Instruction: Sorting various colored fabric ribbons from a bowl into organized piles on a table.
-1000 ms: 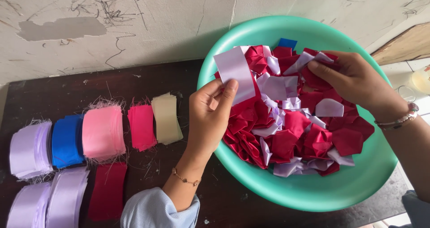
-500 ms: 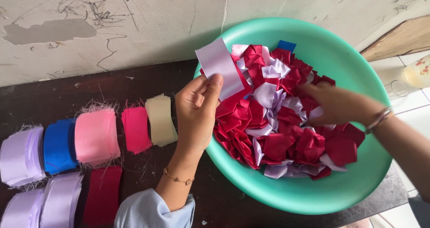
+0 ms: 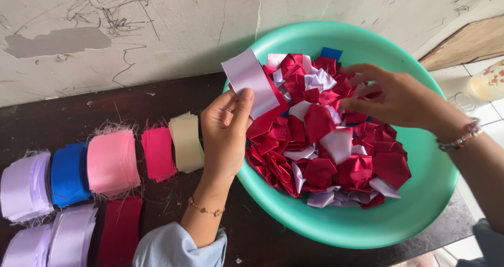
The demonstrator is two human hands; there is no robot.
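Observation:
My left hand point(image 3: 227, 129) pinches a lilac satin ribbon piece point(image 3: 249, 82) between thumb and fingers, holding it over the left rim of a large mint-green plastic basin point(image 3: 367, 222). The basin holds a heap of red and lilac ribbon pieces point(image 3: 320, 141), with one blue piece point(image 3: 331, 53) at the back. My right hand point(image 3: 395, 95) reaches into the heap from the right, fingers curled among the red and lilac pieces; I cannot tell whether it grips one.
On the dark wooden table point(image 3: 157, 96) to the left lie sorted ribbon stacks: cream point(image 3: 186, 142), deep pink point(image 3: 158, 152), light pink point(image 3: 112, 161), blue point(image 3: 68, 173), lilac point(image 3: 24, 185), dark red point(image 3: 119, 230), more lilac point(image 3: 71, 236). A scuffed white wall point(image 3: 157, 25) runs behind.
My left hand with the lilac piece has drifted left toward the basin's rim. My right hand moved from the heap's right side up to its upper part.

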